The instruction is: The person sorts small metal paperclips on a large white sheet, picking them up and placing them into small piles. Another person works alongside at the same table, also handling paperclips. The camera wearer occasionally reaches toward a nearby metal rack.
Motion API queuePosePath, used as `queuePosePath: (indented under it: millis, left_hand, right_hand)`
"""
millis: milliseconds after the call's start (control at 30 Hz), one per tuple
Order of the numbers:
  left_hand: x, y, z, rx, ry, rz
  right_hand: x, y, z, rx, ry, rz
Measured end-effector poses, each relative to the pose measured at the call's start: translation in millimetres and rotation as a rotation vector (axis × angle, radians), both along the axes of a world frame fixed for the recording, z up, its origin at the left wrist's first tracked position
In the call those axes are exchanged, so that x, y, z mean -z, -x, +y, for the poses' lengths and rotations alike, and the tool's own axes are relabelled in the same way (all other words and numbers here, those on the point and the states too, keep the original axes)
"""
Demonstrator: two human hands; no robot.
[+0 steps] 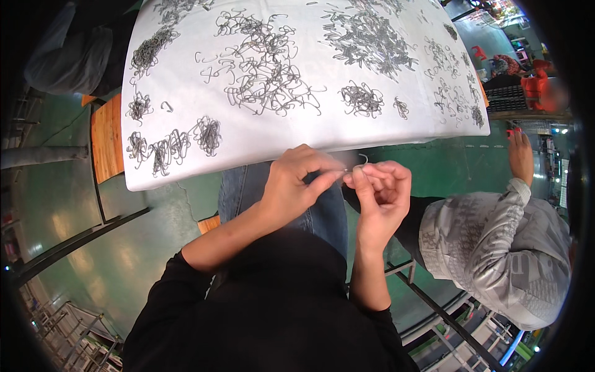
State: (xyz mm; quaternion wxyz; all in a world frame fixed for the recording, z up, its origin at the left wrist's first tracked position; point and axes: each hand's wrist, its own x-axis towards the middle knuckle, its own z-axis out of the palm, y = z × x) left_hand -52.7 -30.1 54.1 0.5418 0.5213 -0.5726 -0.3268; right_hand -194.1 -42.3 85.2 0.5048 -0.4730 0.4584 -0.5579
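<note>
Head view: I am seeing the right grip (383, 193) pinching a thin wire hook (364, 159) just off the near edge of the white table (260, 137), while the left grip (291, 181) is pressing thumb and finger together beside it, on what I cannot tell. Beyond, tangled wire hooks (263, 75) are lying mid-table, with short grey pieces (370, 44) spreading farther off.

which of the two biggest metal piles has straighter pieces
The dense pile of short grey metal pieces, right of the looser pile of thin grey metal hooks, whose pieces visibly curve.
</note>
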Motion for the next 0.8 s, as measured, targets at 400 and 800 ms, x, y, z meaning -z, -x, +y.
queuePosePath:
  millis: [400,800]
  left_hand:
    - [61.9,-58.0,-189.5,-0.194,0.196,-0.568]
    - [90.3,-65.9,-270.0,-0.132,0.105,-1.339]
  right_hand:
    - [5.9,2.9,3.1,0.07,0.409,0.197]
    - [5.7,12.1,-2.3,0.092,0.44,0.143]
